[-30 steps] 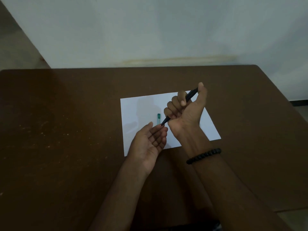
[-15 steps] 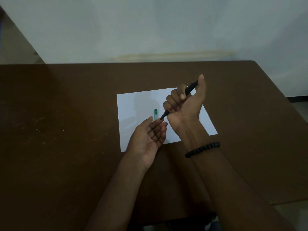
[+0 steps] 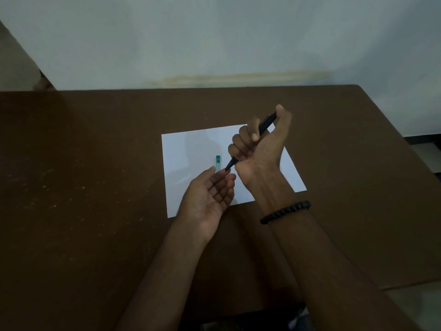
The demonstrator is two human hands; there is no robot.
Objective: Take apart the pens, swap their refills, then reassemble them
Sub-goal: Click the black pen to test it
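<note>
My right hand [image 3: 261, 149] is closed in a fist around a black pen [image 3: 266, 124], thumb on its upper end. The pen slants down to the left, and its tip [image 3: 228, 166] points at the fingertips of my left hand. My left hand [image 3: 211, 194] lies palm up with fingers slightly curled, holding nothing that I can see. A small green pen part [image 3: 217, 161] lies on the white sheet of paper [image 3: 188, 158], just beyond my left fingertips. Most of the second pen is hidden or out of view.
The paper lies in the middle of a dark brown table [image 3: 83, 187]. A pale wall [image 3: 214, 39] rises right behind the table's far edge. A black bead bracelet [image 3: 285, 211] circles my right wrist. The table's right edge runs diagonally at the right.
Both hands keep almost the same pose. The view has shifted slightly, and my left fingers sit a little closer under the pen's tip.
</note>
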